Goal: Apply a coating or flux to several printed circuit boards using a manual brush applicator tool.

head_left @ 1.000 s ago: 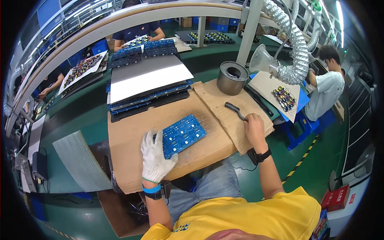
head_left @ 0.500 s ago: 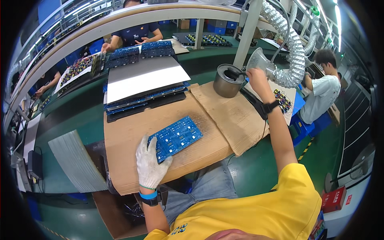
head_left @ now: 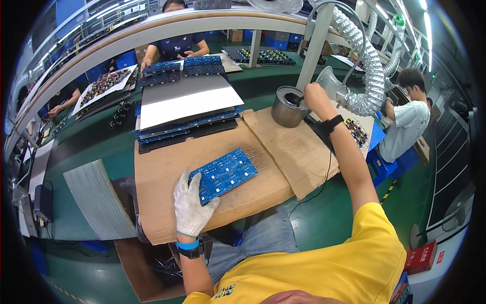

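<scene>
A blue circuit board (head_left: 225, 175) lies tilted over the cardboard in front of me. My left hand (head_left: 195, 205), in a white knit glove, grips its left end, with fingers on the upper left edge and thumb at the lower corner. My bare right hand (head_left: 317, 97) is closed at the rim of a round grey metal pot (head_left: 287, 114). From its fingers a dark, slim tool reaches into the pot's opening; its kind is hard to make out, and the tip is hidden inside.
Brown cardboard (head_left: 167, 202) covers the work surface. Behind the board stand stacked blue boards with white sheets (head_left: 187, 104). A clear fume hood (head_left: 331, 83) on a silver hose hangs beside the pot. Co-workers sit across the line and at right (head_left: 407, 114). A black cable trails down the right.
My right hand has shifted slightly left, closer over the pot's opening. The left hand still holds the board in about the same place. The view has moved a little.
</scene>
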A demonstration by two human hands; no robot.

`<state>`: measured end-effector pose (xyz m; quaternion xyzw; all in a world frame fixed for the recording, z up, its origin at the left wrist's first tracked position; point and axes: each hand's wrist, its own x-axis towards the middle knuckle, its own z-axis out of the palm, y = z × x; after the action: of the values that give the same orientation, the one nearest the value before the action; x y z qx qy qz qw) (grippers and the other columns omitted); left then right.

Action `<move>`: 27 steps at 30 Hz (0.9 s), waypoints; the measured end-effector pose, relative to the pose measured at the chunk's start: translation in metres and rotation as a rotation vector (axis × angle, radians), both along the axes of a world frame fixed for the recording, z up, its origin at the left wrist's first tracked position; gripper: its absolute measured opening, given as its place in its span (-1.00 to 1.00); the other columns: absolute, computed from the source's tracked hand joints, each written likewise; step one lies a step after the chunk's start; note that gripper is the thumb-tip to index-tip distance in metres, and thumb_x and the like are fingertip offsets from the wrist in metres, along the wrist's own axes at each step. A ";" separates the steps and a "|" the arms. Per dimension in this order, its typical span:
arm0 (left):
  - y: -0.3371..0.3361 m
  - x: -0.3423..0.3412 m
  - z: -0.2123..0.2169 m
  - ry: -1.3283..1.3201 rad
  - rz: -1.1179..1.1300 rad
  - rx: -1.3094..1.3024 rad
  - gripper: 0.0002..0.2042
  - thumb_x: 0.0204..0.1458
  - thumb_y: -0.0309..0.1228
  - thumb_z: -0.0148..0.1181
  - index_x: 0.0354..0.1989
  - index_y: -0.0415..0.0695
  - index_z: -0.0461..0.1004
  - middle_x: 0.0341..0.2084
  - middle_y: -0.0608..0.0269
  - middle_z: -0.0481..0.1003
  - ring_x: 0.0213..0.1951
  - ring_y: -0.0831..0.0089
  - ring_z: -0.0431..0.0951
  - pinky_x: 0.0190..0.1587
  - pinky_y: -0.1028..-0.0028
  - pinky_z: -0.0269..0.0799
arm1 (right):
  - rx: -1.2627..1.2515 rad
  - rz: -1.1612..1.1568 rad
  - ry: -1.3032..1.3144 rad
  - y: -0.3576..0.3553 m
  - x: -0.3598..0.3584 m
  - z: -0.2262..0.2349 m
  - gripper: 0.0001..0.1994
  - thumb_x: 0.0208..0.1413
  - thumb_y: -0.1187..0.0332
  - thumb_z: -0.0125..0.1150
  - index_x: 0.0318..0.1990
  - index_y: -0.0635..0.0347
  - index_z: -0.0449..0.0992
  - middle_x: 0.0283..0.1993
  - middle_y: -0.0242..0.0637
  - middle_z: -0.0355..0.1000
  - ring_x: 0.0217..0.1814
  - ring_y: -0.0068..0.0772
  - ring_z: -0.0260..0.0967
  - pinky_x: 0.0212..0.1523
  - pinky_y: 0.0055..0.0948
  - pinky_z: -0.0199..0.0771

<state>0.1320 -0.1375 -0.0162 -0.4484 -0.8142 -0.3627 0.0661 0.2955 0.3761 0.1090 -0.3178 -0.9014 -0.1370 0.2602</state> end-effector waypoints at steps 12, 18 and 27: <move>-0.001 0.001 -0.003 0.004 0.021 0.018 -0.13 -0.15 -0.27 0.64 0.42 -0.17 0.41 0.48 -0.34 0.28 0.48 -0.32 0.28 0.52 -0.12 0.24 | 0.129 0.036 0.235 -0.040 0.038 0.020 -0.83 0.33 0.41 0.26 -0.27 0.36 0.64 -0.19 0.23 0.54 -0.10 0.41 0.56 -0.06 0.17 0.60; -0.001 -0.002 0.004 -0.052 0.013 0.008 -0.06 -0.24 -0.27 0.67 0.43 -0.16 0.40 0.44 -0.29 0.31 0.47 -0.29 0.29 0.52 -0.09 0.25 | -0.070 0.087 0.314 -0.044 0.052 -0.064 -0.81 0.38 0.40 0.23 -0.06 0.36 0.66 -0.21 0.23 0.59 -0.15 0.40 0.56 -0.08 0.15 0.59; -0.014 -0.013 0.001 -0.213 -0.075 0.129 0.02 -0.30 -0.37 0.62 0.51 -0.13 0.32 0.48 -0.20 0.28 0.52 -0.20 0.27 0.55 -0.01 0.27 | -0.649 0.189 0.704 -0.130 0.059 -0.071 -0.71 0.47 0.46 0.13 0.19 0.34 0.65 -0.40 -0.40 0.53 -0.44 -0.62 0.39 -0.40 -0.49 0.42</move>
<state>0.1190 -0.1512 -0.0151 -0.4321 -0.7744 -0.4621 -0.0055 0.3542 0.2465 0.0379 -0.3264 -0.7797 0.2911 0.4481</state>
